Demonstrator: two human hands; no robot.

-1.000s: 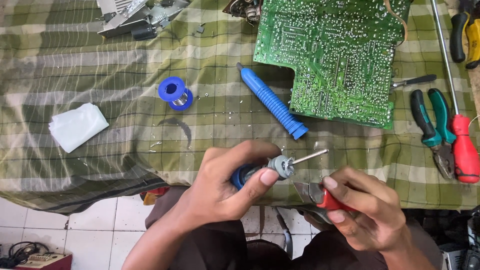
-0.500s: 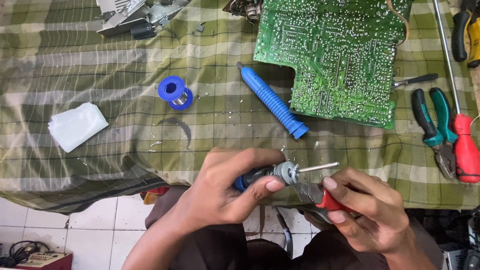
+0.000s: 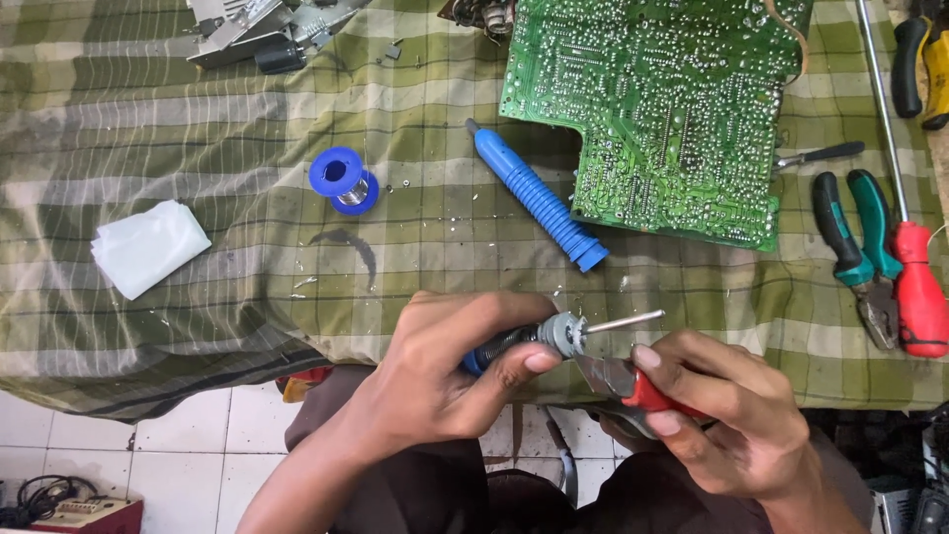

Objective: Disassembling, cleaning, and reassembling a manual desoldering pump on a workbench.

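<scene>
The soldering iron (image 3: 554, 336) has dipped slightly, its tip now nearer level — the left hand (image 3: 445, 381) is wrapped tight around its handle. The right hand (image 3: 727, 420) is clamped on red-handled pliers (image 3: 628, 384), jaws just under the collar; their handles are mostly hidden. 1 iron, 1 pliers

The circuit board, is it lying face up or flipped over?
Flipped over. The circuit board lies flat on the cloth with its green solder side up, dotted with silvery joints; no components show on top.
</scene>
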